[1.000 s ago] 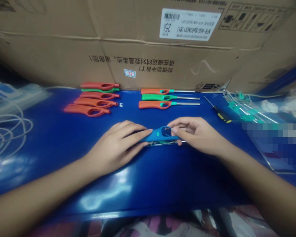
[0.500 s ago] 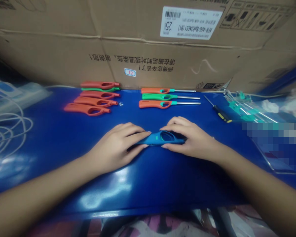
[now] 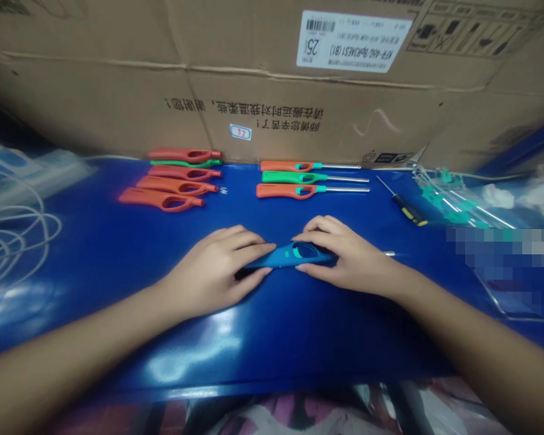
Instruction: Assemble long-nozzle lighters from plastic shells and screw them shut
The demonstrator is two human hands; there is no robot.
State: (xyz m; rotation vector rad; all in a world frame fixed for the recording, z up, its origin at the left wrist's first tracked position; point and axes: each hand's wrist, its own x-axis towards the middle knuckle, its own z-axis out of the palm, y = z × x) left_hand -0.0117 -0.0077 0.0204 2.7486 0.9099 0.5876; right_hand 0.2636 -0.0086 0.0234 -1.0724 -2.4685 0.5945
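— So, where is the blue lighter [image 3: 290,256]?
— On the bench [image 3: 299,326], at the middle, flat. The left hand [image 3: 213,275] presses its handle end, the right hand [image 3: 344,254] covers the nozzle end — both closed on it.
— And near the far edge?
— Orange shells [image 3: 170,181] at left, finished lighters [image 3: 299,178] in the middle, a screwdriver [image 3: 405,206] toward the right.

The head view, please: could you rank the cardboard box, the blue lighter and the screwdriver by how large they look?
1. cardboard box, by far the largest.
2. blue lighter, partly covered by both hands.
3. screwdriver; it lies farther away, so ranks 2 and 3 are unsure.
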